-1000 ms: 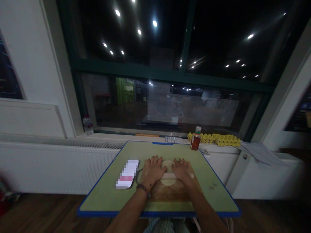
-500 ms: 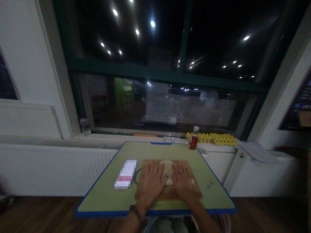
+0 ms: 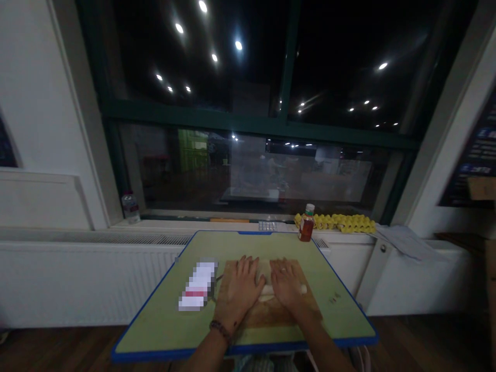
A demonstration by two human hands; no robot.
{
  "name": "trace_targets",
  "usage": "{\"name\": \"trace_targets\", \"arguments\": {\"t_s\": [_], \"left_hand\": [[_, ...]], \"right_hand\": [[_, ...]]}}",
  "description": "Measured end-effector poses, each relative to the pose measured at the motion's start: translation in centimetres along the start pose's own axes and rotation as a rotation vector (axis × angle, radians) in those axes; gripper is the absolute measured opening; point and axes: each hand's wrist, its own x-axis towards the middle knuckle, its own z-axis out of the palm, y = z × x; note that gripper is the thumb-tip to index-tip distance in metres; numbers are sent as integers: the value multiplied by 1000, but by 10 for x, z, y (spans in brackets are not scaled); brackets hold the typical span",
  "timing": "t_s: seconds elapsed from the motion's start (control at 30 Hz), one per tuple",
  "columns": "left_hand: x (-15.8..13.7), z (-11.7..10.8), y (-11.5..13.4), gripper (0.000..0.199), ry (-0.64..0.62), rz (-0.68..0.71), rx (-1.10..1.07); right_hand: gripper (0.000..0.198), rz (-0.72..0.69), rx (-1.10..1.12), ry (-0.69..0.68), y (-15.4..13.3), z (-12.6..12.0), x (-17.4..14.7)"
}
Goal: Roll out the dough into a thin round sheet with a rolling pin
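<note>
On a wooden board, a pale rolling pin lies crosswise over a piece of pale dough. My left hand rests flat on the pin's left part, fingers stretched forward and thumb pointing inward. On its right part lies my right hand, also flat with the fingers extended, a ring on one finger. The pin shows between my hands and its right end sticks out past my right hand. My palms and fingers hide much of the pin and the dough's sides.
The board sits on a small green table with a blue edge. A blurred-out phone-like object lies left of the board. At the table's far right corner stands a bottle of reddish liquid. Yellow egg trays and a water bottle are on the sill.
Both hands and the rolling pin have moved forward, away from me, over the dough. Less dough shows beyond the pin now. The camera view has shifted slightly.
</note>
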Motion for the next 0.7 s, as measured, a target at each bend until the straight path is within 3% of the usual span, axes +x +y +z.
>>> {"name": "trace_targets", "arguments": {"t_s": [0.2, 0.33, 0.5, 0.7], "left_hand": [[-28, 5, -4, 47, 97, 126, 10], [-34, -4, -9, 49, 162, 244, 46], [-34, -15, -14, 49, 176, 287, 55], [-35, -15, -20, 48, 176, 344, 4]], "right_hand": [[44, -224, 113, 92, 3, -20, -47], [49, -371, 211, 24, 7, -34, -71], [49, -270, 195, 36, 17, -34, -77], [30, -217, 170, 32, 25, -30, -72]]}}
